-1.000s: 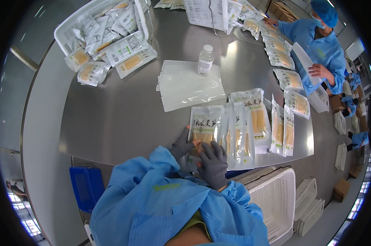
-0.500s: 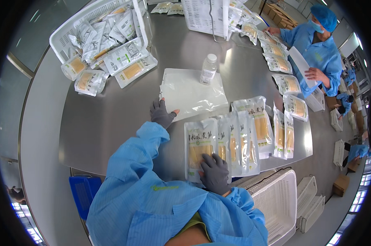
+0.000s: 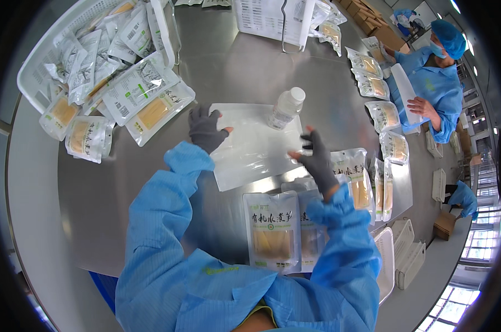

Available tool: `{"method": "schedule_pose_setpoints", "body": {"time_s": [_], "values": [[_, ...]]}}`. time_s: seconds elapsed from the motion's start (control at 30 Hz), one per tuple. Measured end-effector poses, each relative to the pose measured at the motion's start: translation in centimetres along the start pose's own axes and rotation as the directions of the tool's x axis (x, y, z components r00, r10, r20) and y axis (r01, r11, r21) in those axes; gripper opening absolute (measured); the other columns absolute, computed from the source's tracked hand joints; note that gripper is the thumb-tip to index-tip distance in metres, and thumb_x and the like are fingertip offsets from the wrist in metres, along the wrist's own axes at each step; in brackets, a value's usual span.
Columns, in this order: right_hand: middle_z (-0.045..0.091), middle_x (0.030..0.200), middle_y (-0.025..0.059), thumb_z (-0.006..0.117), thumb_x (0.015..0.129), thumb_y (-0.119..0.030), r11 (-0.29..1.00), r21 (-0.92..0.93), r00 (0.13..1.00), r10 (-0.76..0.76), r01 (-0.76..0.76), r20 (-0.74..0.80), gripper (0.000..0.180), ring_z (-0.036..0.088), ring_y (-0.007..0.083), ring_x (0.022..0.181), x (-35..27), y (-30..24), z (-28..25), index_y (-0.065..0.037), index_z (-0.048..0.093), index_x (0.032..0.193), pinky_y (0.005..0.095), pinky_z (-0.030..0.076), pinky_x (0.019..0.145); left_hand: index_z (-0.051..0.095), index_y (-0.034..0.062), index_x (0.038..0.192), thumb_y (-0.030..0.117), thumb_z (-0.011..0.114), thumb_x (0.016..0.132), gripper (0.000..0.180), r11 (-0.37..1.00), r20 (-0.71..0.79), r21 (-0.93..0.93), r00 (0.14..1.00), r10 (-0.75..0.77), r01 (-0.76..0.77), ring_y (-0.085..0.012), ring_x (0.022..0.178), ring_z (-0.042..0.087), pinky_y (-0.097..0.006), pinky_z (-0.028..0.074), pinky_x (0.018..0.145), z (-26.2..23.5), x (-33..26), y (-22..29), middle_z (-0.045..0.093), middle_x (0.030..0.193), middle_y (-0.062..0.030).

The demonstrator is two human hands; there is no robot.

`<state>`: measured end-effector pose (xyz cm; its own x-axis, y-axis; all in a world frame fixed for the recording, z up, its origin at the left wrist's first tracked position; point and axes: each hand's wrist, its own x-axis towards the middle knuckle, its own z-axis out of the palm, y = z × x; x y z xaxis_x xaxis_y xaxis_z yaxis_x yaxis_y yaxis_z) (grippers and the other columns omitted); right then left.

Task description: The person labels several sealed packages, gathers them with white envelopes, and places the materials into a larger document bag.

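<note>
A flat, glossy white plastic sheet or empty pouch [image 3: 242,146] lies on the steel table before me. My left hand [image 3: 207,130], in a grey glove with bare fingertips, rests at its left edge with the fingers spread. Over its right edge hovers my right hand [image 3: 319,160], gloved alike, fingers apart and holding nothing. A clear bottle with a white cap [image 3: 286,109] stands on the sheet's far right part, beyond that hand. Nearest my body, a row of sealed pouches of pale yellow food [image 3: 271,232] overlaps; my right forearm hides part of it.
At the far left a white basket [image 3: 35,72] overflows with sealed pouches. Another white basket [image 3: 267,19] stands at the back. More pouches [image 3: 382,115] line the table's right side, where a co-worker [image 3: 427,77] in blue holds a white sheet. White crates [image 3: 412,260] sit below right.
My right hand has left the near pouches and moved up to the white sheet's right edge. My left hand stays by its left edge. The view has shifted slightly.
</note>
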<state>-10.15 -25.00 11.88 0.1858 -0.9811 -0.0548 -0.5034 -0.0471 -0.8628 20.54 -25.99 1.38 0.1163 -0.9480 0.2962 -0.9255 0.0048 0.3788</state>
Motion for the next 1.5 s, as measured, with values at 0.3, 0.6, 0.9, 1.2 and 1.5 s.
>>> {"method": "schedule_pose_setpoints", "body": {"time_s": [0.3, 0.6, 0.9, 1.2, 1.5], "values": [[0.055, 0.125, 0.0118, 0.087, 0.058, -0.027, 0.971, 0.237, 0.991, 0.033, -0.002, -0.127, 0.088, 0.054, 0.0255, 0.113, 12.1, 4.4, 7.1, -0.009, 0.043, 0.131, 0.0373, 0.049, 0.089, 0.057, 0.0113, 0.104, 0.041, 0.084, 0.057, 0.061, 0.994, 0.367, 0.11, 0.928, -0.067, 0.028, -0.0345, 0.119, 0.036, -0.043, 0.027, 0.103, 1.5, 6.5, -0.4, 0.045, 0.123, -0.0086], [0.061, 0.112, 0.0073, 0.087, 0.059, -0.018, 0.93, 0.311, 0.941, -0.089, 0.196, -0.326, 0.074, 0.06, 0.0218, 0.103, 14.5, 3.6, 4.6, -0.009, 0.047, 0.12, 0.0358, 0.051, 0.088, 0.06, 0.0108, 0.091, 0.034, 0.084, 0.059, 0.046, 0.997, 0.432, 0.048, 0.901, 0.037, -0.064, -0.0296, 0.096, 0.057, -0.038, 0.045, 0.079, 2.7, 9.2, -1.3, 0.057, 0.103, -0.0103], [0.062, 0.113, 0.0096, 0.086, 0.061, -0.025, 0.989, 0.142, 0.872, 0.099, -0.034, -0.48, 0.071, 0.06, 0.0246, 0.106, 16.9, 3.8, -0.3, -0.01, 0.049, 0.119, 0.0389, 0.049, 0.089, 0.057, 0.01, 0.105, 0.039, 0.083, 0.062, 0.058, 0.997, 0.492, 0.069, 0.87, -0.019, -0.018, -0.0301, 0.102, 0.053, -0.041, 0.045, 0.083, 2.2, 9.3, -1.2, 0.054, 0.108, -0.0108], [0.061, 0.114, 0.0187, 0.082, 0.067, -0.034, 0.941, -0.027, 0.87, 0.3, -0.336, -0.391, 0.072, 0.059, 0.0334, 0.107, 14.7, 6.5, 0.0, -0.001, 0.046, 0.12, 0.0389, 0.047, 0.09, 0.056, 0.0094, 0.094, 0.037, 0.087, 0.055, 0.057, 0.989, 0.508, 0.149, 0.859, -0.061, -0.018, -0.0302, 0.108, 0.044, -0.039, 0.04, 0.087, 1.9, 9.7, 1.8, 0.049, 0.109, -0.0092], [0.057, 0.116, 0.0189, 0.078, 0.068, -0.041, 0.795, -0.481, 0.916, 0.397, -0.369, -0.046, 0.06, 0.058, 0.0351, 0.106, 9.3, 5.2, 4.9, -0.003, 0.058, 0.11, 0.0435, 0.047, 0.09, 0.056, 0.0083, 0.104, 0.041, 0.084, 0.06, 0.061, 0.988, 0.453, 0.142, 0.892, -0.009, -0.063, -0.032, 0.106, 0.05, -0.039, 0.043, 0.087, 1.7, 8.4, 0.0, 0.049, 0.112, -0.0129]]}}
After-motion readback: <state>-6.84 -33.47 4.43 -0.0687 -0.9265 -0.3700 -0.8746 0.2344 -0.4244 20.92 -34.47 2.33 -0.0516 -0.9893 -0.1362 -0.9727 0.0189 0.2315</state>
